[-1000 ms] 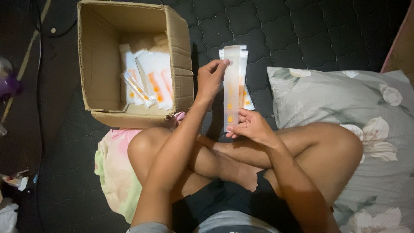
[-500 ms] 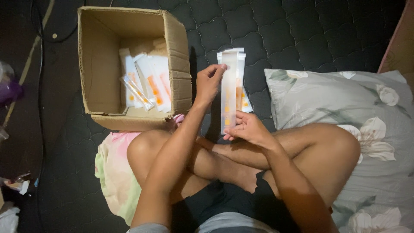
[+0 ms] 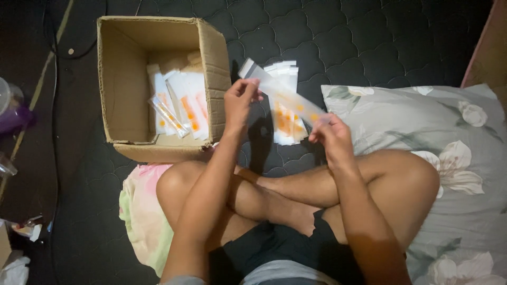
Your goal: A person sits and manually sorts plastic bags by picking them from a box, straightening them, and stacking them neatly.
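I sit cross-legged on a dark quilted mattress. My left hand (image 3: pixel 240 100) pinches the upper end of a long clear plastic packet (image 3: pixel 285 97) with orange marks. My right hand (image 3: pixel 328 134) pinches its lower end. The packet is lifted and slants from upper left to lower right. Beneath it a pile of similar white and orange packets (image 3: pixel 285 124) lies on the mattress. To the left stands an open cardboard box (image 3: pixel 120 89) with more such packets (image 3: pixel 182 105) inside.
A grey floral pillow (image 3: pixel 454 153) lies at the right beside my knee. A pastel cloth (image 3: pixel 138 211) sits under my left knee. Cables (image 3: pixel 53 121) run along the dark floor at the left, near a clear container (image 3: pixel 9 103) and scraps.
The packet was held upright over the pile; now it is lifted off and tilted diagonally, with my left hand further left and my right hand further right.
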